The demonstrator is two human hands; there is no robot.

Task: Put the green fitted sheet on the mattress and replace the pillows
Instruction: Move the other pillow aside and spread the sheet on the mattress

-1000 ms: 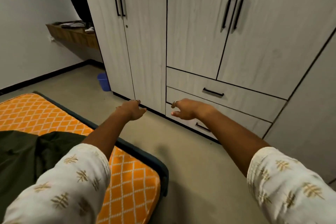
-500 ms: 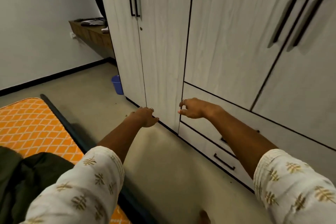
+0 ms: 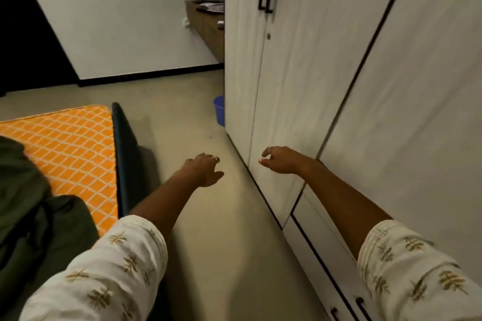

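Note:
The bare orange quilted mattress (image 3: 70, 143) lies at the left on a dark bed frame (image 3: 125, 159). A dark green sheet (image 3: 31, 216) is bunched on its near part, at the lower left. Both arms reach forward over the floor beside the bed. My left hand (image 3: 204, 169) hangs with loosely curled fingers and holds nothing. My right hand (image 3: 280, 161) is likewise loose and empty, close in front of the wardrobe door. No pillows are in view.
A tall pale wardrobe (image 3: 339, 86) with black handles and low drawers fills the right side. A blue bucket (image 3: 219, 109) stands on the floor by its far corner. A wooden wall shelf (image 3: 206, 21) sits behind. A dark doorway (image 3: 26, 34) is far left.
The view has swung left along the wardrobe, which now stands on the right. Both hands stay stretched out and empty; the mattress's far end and the doorway have come into view.

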